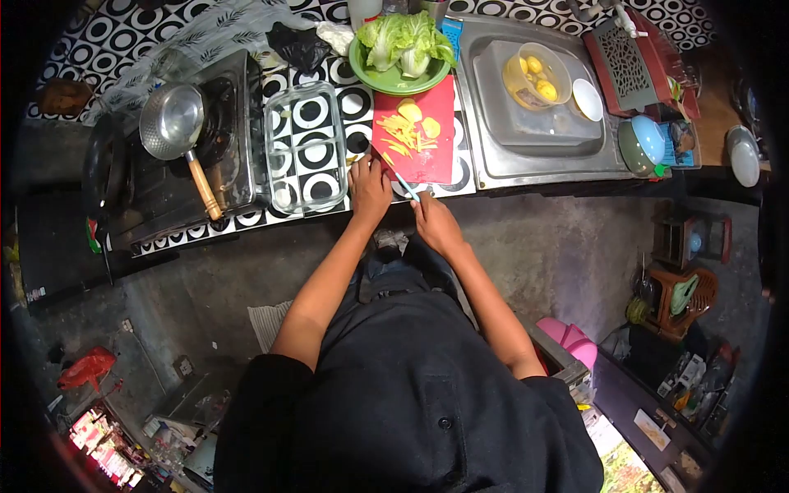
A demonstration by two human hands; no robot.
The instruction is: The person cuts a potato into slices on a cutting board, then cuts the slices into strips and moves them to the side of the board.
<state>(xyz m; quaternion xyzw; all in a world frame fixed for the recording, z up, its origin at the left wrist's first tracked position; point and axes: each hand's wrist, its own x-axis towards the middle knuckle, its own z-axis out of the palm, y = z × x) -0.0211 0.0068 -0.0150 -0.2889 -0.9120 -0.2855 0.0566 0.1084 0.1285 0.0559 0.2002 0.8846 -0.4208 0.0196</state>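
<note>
My right hand (437, 223) is closed around a knife (404, 182) with a pale blue handle. Its blade angles up and left over the near edge of a red cutting board (440, 168). My left hand (370, 191) rests at the board's near left corner, fingers bent and close to the blade; what they hold, if anything, is hidden. Yellow-orange vegetable strips (400, 135) lie heaped on the board, with a few rounder cut pieces (430, 127) beside them. Behind the board stands a green bowl (403, 82) holding leafy lettuce-like greens (403, 43).
Left of the board is a rectangular glass dish (306, 204). A saucepan (173, 123) with a wooden handle sits on the stove (234, 148). At right, the steel sink (526, 168) holds a tub (518, 74) of yellow pieces and a white bowl (587, 100).
</note>
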